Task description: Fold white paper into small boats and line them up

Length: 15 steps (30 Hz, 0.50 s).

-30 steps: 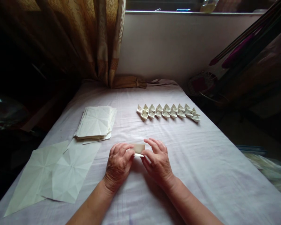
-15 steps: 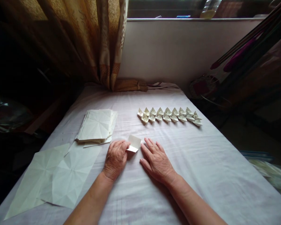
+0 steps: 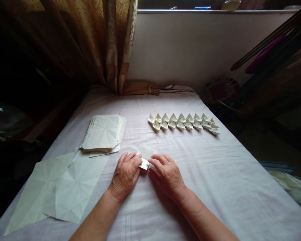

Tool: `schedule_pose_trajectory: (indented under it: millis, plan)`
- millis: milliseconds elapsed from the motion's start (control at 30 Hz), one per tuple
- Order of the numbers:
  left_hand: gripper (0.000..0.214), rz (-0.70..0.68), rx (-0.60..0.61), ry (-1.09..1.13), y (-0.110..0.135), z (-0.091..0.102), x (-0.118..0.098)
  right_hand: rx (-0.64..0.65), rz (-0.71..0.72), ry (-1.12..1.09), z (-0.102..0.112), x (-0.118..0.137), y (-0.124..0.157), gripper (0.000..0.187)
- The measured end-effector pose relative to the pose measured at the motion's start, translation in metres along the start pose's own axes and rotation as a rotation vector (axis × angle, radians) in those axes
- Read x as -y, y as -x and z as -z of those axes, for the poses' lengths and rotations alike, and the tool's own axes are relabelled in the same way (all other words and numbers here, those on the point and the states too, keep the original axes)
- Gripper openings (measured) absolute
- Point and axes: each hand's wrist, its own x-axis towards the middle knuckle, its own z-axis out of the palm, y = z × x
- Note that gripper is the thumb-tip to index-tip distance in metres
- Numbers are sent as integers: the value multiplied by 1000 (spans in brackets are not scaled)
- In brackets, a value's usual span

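A small piece of folded white paper (image 3: 145, 163) lies between my hands, its near flap bent up and its far part flat on the cloth. My left hand (image 3: 125, 172) pinches the paper's left edge between thumb and fingers. At the right edge, my right hand (image 3: 167, 174) has its fingers curled in, with thumb and forefinger closed on the paper. Beyond the hands to the right stand small folded paper boats (image 3: 181, 122), set close together in two rows. On the left is a stack of creased paper sheets (image 3: 104, 132).
Two large creased sheets (image 3: 70, 190) lie overlapping at the front left. The bed-like surface (image 3: 230, 187) is covered with a pale cloth. A gold curtain (image 3: 115, 47) hangs at the back left, before a white wall (image 3: 180, 50). Plastic bags (image 3: 291, 187) lie low at the right.
My right hand has gone from lying flat beside the paper to gripping its right edge. The paper's upright part has been lowered. The view has tilted slightly down.
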Motion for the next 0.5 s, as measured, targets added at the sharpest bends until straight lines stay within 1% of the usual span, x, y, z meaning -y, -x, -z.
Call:
schedule_pose_trajectory:
  millis: [67,233,367,500]
  plan:
    - [29,-13,8,8,3,1,1,-9,20,-10,-4,1,-2,16]
    - [19,-18,26,22,10,5,1,-20,31,-69,-8,0,0,17]
    - [13,17,-17,31,8,11,-1,5,-21,-116,-10,-2,1,16]
    - [15,96,-2,54,4,15,-4,14,-110,-158,-11,-4,0,17]
